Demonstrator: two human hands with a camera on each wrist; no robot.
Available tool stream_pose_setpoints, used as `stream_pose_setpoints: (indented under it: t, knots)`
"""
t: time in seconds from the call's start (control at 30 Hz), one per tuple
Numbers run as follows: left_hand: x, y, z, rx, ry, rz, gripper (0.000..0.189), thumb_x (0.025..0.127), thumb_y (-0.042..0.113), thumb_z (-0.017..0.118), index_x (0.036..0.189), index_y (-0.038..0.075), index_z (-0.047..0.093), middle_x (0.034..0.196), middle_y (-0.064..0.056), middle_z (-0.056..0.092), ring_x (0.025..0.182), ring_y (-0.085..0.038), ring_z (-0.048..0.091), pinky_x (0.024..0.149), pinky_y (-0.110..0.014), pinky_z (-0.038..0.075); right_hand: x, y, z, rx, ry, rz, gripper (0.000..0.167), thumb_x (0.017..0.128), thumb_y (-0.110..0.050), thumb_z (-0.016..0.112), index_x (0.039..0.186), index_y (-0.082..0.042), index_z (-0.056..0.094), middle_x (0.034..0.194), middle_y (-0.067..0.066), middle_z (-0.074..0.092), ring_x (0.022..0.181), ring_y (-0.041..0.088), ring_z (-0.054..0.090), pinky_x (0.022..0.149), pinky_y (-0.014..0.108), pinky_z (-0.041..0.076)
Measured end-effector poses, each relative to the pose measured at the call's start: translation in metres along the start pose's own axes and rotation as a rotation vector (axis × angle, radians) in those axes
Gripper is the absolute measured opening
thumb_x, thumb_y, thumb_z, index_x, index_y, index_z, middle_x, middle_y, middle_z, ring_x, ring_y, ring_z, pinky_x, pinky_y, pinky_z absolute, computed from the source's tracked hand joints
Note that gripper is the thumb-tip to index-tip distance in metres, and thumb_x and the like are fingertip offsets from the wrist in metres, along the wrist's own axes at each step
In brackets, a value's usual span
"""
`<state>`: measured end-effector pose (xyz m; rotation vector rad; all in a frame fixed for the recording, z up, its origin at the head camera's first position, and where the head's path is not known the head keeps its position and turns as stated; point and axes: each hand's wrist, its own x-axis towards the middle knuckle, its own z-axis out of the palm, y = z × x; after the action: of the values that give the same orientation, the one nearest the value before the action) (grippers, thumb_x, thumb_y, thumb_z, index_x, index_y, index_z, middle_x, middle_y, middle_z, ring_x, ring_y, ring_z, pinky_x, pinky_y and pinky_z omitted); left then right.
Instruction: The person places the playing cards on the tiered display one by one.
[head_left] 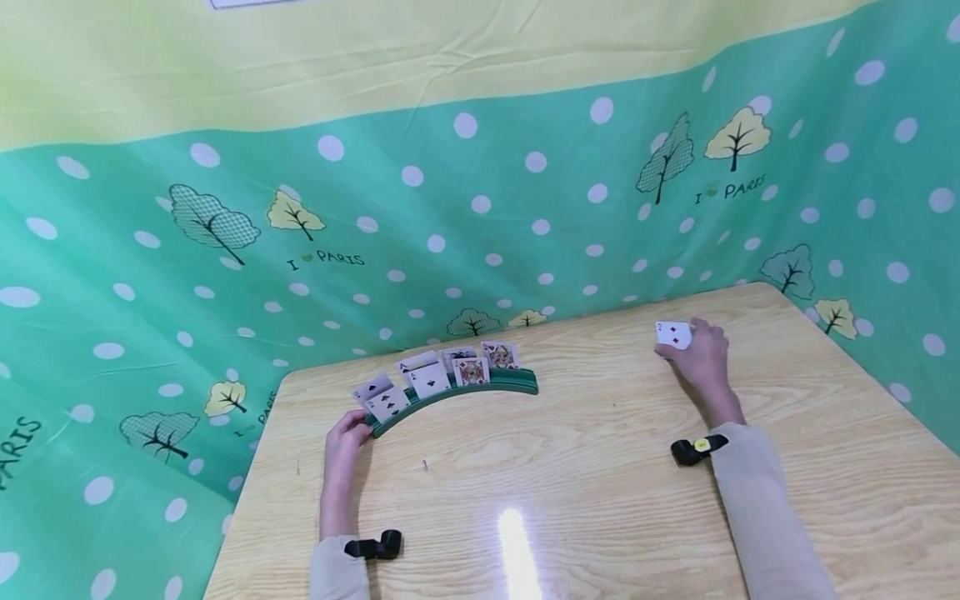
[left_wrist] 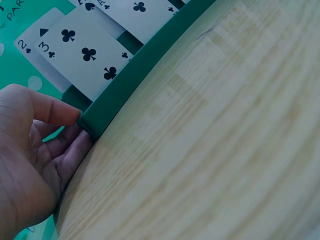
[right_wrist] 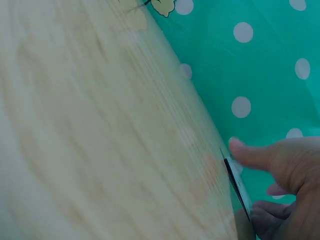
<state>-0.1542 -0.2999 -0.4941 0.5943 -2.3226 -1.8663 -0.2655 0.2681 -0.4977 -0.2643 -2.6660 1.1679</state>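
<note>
With thumb and fingers, my left hand (head_left: 347, 437) pinches the near left end of a curved green card holder (left_wrist: 112, 97). Playing cards stand in its slots in two rows: a three of clubs (left_wrist: 80, 55) overlaps a two of spades (left_wrist: 25, 42), and farther along are an ace of clubs (head_left: 429, 381) and face cards (head_left: 472, 372). Over at the table's far right, my right hand (head_left: 705, 354) holds a playing card with red diamonds (head_left: 667, 335) by its right side. In the right wrist view that card (right_wrist: 241, 187) shows edge-on between thumb and fingers.
The wood-grain table (head_left: 555, 450) ends at the back against a green polka-dot cloth (head_left: 480, 229) printed with trees. Cloth also hangs at both sides. A bright light reflection lies on the front of the tabletop.
</note>
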Motion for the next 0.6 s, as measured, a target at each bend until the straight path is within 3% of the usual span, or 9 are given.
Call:
stream_pose_setpoints:
  t: [0.13,0.33,0.5,0.6]
  knots:
    - [0.000,0.001,0.000,0.001,-0.004,-0.002,0.045,0.098,0.000,0.045,0.141,-0.012,0.050,0.149,-0.030,0.045,0.129,-0.031,0.044,0.090,-0.015,0.039,-0.001,-0.003,-0.002,-0.050,-0.026,0.001,0.085,0.087,-0.013,0.081,0.146,0.022,0.031,0.130,0.050,0.038,0.118,0.062,0.039,0.098,0.068,0.038]
    - [0.001,0.000,-0.001,0.001,-0.005,-0.006,0.045,0.098,0.000,0.045,0.142,-0.012,0.050,0.150,-0.030,0.045,0.130,-0.031,0.044,0.091,-0.016,0.039,-0.001,-0.006,-0.007,-0.037,-0.067,0.031,0.072,0.088,-0.006,0.075,0.142,0.022,0.037,0.126,0.046,0.045,0.116,0.059,0.043,0.102,0.066,0.038]
    - [0.001,-0.001,-0.001,-0.005,-0.003,-0.006,0.045,0.098,-0.001,0.046,0.142,-0.012,0.050,0.149,-0.032,0.046,0.130,-0.031,0.045,0.088,-0.013,0.041,0.000,-0.004,-0.012,0.035,-0.117,-0.010,0.059,0.088,0.002,0.071,0.137,0.022,0.043,0.123,0.044,0.051,0.112,0.056,0.051,0.099,0.063,0.043]
    - [0.002,-0.001,0.000,-0.001,-0.006,-0.007,0.045,0.099,0.000,0.046,0.143,-0.011,0.050,0.150,-0.031,0.045,0.130,-0.031,0.045,0.087,-0.012,0.040,0.002,-0.005,-0.018,0.148,-0.170,-0.027,0.056,0.090,0.004,0.070,0.137,0.021,0.044,0.121,0.041,0.054,0.105,0.046,0.057,0.091,0.048,0.049]
